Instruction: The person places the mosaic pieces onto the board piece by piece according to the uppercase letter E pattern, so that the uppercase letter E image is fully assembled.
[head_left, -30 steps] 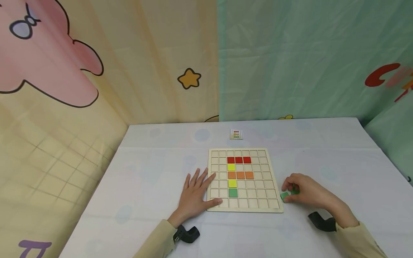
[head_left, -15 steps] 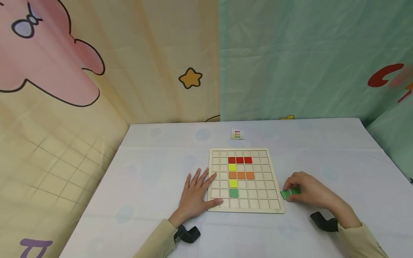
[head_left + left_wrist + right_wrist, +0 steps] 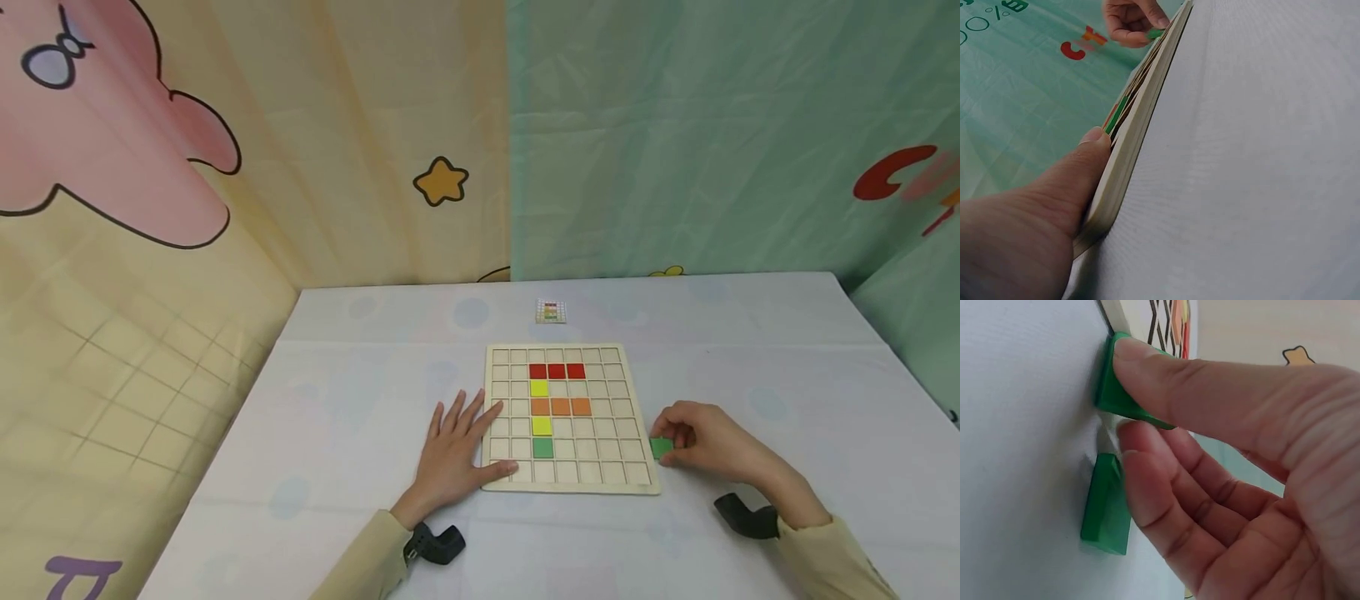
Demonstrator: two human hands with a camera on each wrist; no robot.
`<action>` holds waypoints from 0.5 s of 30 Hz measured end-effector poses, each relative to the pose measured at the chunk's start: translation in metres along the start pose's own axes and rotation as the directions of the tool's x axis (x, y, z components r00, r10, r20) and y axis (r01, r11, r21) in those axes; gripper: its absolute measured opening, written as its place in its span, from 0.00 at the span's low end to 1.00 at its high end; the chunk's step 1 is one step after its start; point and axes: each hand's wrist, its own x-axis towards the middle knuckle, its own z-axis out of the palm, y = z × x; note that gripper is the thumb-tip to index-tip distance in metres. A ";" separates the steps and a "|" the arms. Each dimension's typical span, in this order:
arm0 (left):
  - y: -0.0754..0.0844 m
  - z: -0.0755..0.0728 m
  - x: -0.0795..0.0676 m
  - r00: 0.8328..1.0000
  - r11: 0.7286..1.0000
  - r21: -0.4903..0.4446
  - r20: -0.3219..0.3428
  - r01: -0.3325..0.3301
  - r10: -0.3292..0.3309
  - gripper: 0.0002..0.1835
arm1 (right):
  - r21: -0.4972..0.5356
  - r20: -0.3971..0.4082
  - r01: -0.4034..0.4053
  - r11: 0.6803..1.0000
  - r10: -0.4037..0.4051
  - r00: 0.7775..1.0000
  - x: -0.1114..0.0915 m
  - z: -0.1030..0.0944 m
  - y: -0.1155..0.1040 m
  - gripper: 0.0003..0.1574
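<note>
My left hand [image 3: 448, 462] lies with fingers spread at the left side of a wooden grid board [image 3: 611, 473]; its thumb and index finger reach over the edge. In the left wrist view, the thumb [image 3: 1075, 178] rests on the board's near edge. Right of the board, my right hand [image 3: 712, 443] pinches a green square tile [image 3: 661, 448], with the thumb on its face. The right wrist view shows a second green tile [image 3: 1107, 506] on the table below the fingers; the hand hides it from the head view.
The board holds a row of red tiles [image 3: 557, 372], a row of orange tiles [image 3: 560, 407], two yellow tiles and a green tile [image 3: 542, 448]. A small pattern card [image 3: 551, 312] lies behind it on the white table [image 3: 360, 392]. Printed curtains surround the table.
The right hand has shifted slightly left, and the green tile with it, up to the board's right edge. The second green tile is now covered by the hand. The left hand stays put.
</note>
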 end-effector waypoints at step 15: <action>0.000 -0.001 -0.001 1.000 1.000 -0.001 -0.007 -0.005 0.005 0.47 | 0.019 -0.245 0.024 1.000 -0.018 0.969 0.014 0.019 -0.023 0.14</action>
